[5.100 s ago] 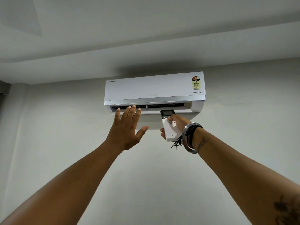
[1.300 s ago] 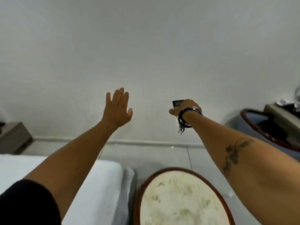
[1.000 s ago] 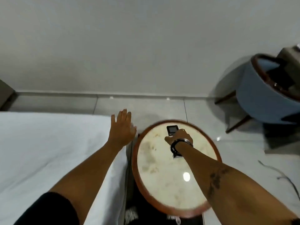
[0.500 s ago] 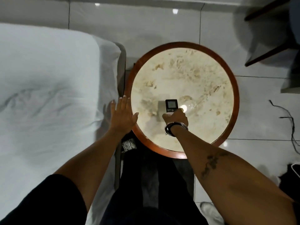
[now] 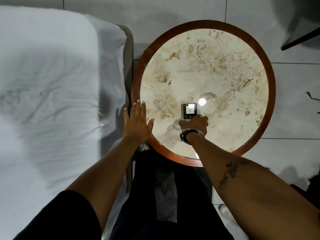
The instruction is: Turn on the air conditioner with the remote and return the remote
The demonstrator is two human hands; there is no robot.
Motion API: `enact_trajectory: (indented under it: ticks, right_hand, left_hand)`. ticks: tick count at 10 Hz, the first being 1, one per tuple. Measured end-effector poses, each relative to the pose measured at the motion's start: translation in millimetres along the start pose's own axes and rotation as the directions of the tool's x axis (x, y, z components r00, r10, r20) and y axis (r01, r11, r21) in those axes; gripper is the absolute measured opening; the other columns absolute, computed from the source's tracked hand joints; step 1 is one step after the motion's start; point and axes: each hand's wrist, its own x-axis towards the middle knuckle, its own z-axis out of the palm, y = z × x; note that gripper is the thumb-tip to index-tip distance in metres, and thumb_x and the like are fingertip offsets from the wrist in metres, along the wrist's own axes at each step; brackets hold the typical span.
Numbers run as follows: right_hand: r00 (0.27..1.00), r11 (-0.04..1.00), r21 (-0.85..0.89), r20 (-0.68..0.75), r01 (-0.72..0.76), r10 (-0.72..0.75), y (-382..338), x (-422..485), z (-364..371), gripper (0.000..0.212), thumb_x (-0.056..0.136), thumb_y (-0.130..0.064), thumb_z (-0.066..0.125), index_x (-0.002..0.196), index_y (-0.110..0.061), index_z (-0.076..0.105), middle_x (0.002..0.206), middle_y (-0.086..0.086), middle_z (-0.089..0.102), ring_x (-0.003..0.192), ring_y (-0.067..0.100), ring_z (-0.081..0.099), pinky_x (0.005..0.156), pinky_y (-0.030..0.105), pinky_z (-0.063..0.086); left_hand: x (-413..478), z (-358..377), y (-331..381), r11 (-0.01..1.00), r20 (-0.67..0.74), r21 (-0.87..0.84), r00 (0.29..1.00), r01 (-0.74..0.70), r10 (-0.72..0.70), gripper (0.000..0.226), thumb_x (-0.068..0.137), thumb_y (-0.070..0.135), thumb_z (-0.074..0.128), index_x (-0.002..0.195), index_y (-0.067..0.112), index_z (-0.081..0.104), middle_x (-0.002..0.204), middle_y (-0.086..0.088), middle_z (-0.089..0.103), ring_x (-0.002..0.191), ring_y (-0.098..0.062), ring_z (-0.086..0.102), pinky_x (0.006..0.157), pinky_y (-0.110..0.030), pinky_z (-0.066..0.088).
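Observation:
The remote (image 5: 189, 111) shows its lit display reading 20 and a dark upper end. My right hand (image 5: 194, 124) is closed around its lower part, low over the middle of the round marble table (image 5: 204, 70) with a brown wooden rim. I cannot tell whether the remote touches the tabletop. My left hand (image 5: 136, 121) is flat and empty with fingers extended, over the table's left rim. The air conditioner is out of view.
A bed with a white sheet (image 5: 48, 84) fills the left side, its edge close to the table. Grey floor tiles surround the table. A chair leg (image 5: 301, 38) shows at the top right, and a dark cable (image 5: 311, 99) lies at the right edge.
The view dropped from the air conditioner and wall to the table. My right hand carried the remote down over the tabletop. My left hand lowered to the table's left rim.

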Motion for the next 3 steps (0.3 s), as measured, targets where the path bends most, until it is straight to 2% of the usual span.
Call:
enact_trajectory:
  ticks: [2,3]
  right_hand:
    - [1.0,1.0,0.005,-0.008,-0.004,0.004,0,-4,-1,0.059,0.07,-0.034,0.069,0.117,-0.002,0.051,0.117,0.014,0.048,0.105,0.03,0.051,0.062,0.037,0.041]
    - [0.999,1.0,0.0,-0.042,-0.022,0.022,-4,-11,-8,0.062,0.069,-0.044,0.068,0.114,-0.004,0.053,0.115,0.012,0.048,0.104,0.029,0.051,0.063,0.036,0.043]
  left_hand:
    - [4,-2,5,1.0,-0.002,-0.027,1.0,0.003,-0.003,0.073,0.098,0.05,0.033,0.152,0.005,0.013,0.161,-0.018,0.018,0.149,-0.031,0.014,0.117,-0.056,0.002]
    - [3,-7,9,0.999,-0.021,-0.042,1.0,-0.001,0.0,0.074,0.097,0.05,0.034,0.152,0.005,0.015,0.161,-0.018,0.02,0.149,-0.032,0.016,0.117,-0.057,0.004]
